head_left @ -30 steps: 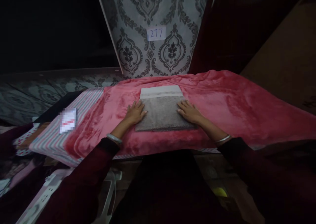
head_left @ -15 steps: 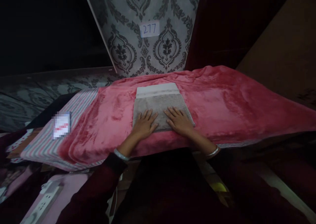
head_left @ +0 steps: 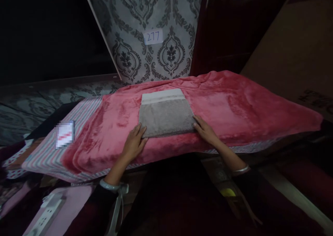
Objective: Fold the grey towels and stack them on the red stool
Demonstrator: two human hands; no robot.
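Note:
A folded grey towel [head_left: 166, 118] with a pale band along its far end lies flat on a pink plush blanket [head_left: 218, 111]. My left hand [head_left: 134, 142] is at the towel's near left corner, fingertips against the side edge and thumb apart by the front edge. On the opposite side, my right hand [head_left: 205, 129] touches the right edge close to the near corner, its fingers extended and thumb apart. Both hands are open, and neither visibly grips the cloth.
Striped cloth [head_left: 47, 153] shows at the left end, with a blurred white card [head_left: 65, 134] on it. A white power strip [head_left: 47, 215] lies low at the left. Behind the blanket stands a patterned wall with a paper sign [head_left: 153, 36] reading 277.
Both hands have slid outward off the towel's top, the left to its left edge and the right to its right edge. The towel stays flat on the blanket. The view has shifted slightly.

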